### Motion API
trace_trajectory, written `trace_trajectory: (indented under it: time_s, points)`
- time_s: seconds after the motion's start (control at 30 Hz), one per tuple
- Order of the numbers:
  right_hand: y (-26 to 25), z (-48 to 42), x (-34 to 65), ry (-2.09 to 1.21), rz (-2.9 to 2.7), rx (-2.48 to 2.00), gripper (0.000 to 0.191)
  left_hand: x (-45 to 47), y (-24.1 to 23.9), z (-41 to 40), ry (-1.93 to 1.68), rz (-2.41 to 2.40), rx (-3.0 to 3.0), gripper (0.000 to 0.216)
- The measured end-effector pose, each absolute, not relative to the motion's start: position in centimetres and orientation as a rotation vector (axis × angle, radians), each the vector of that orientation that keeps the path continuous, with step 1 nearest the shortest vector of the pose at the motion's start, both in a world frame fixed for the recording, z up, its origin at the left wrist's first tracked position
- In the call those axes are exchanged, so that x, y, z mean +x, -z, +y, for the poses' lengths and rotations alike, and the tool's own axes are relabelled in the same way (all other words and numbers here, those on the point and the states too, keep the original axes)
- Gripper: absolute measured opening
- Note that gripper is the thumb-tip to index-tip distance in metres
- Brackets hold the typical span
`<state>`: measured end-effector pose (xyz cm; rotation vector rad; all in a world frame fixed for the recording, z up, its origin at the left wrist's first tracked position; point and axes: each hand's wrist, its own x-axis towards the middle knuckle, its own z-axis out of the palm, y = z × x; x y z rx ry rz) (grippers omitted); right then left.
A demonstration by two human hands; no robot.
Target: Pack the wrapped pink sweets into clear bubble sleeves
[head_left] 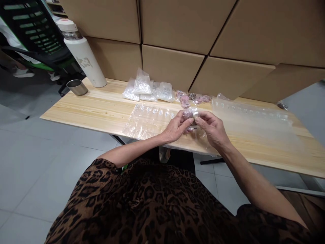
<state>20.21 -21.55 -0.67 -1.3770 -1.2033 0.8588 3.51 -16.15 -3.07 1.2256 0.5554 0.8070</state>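
Observation:
My left hand [176, 127] and my right hand [212, 127] meet over the middle of the wooden table [96, 108]. Both pinch one small clear plastic bag [191, 113] that holds something pinkish. A stack of empty clear bags [146, 120] lies under and left of my left hand. A second stack of clear bags [254, 120] spreads to the right of my right hand. Small pink items in bags [193, 99] lie just beyond my hands.
A heap of filled clear bags [147, 89] sits at the table's back. A white flask [82, 51] and a metal cup [77, 87] stand at the far left corner. Cardboard boxes [177, 40] line the back. An office chair [35, 30] stands on the left.

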Motion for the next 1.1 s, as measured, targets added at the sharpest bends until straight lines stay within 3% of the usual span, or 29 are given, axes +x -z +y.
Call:
trace_trajectory:
  time_s: [0.2,0.3,0.43,0.57,0.7,0.8,0.93,1.1]
  points:
    - [0.6,-22.1,20.0,-1.249,-1.07,-1.355,0.059,0.7,1.8,-17.3,-0.724,0.575,1.359,0.055]
    - [2.0,-22.4,20.6,-1.297,-0.928,-1.405,0.06,-2.7,1.0,-16.3,-0.762,0.713,1.659,0.056]
    - [3.3,-22.6,22.2,-1.147,-0.902,-1.498,0.062,-8.1,0.5,-13.6,-0.736,1.294,2.172,0.056]
    - [2.2,-22.0,22.1,-0.966,-1.013,-1.576,0.049,-11.0,0.4,-11.6,-0.369,1.81,2.274,0.063]
    - [0.2,-20.2,20.4,-0.544,-1.426,-1.769,0.032,-11.2,0.5,-11.0,-0.237,1.812,2.312,0.06]
    - [-0.7,-18.5,19.5,-0.328,-1.853,-1.931,0.03,-10.9,0.6,-10.7,-0.233,1.811,2.33,0.058]
    - [-1.4,-17.3,19.3,-0.336,-2.043,-1.975,0.026,-10.9,0.6,-10.3,-0.241,1.822,2.304,0.053]
    - [-1.7,-17.2,20.0,-0.517,-1.83,-2.025,0.029,-11.0,0.7,-9.9,-0.275,1.777,2.231,0.043]
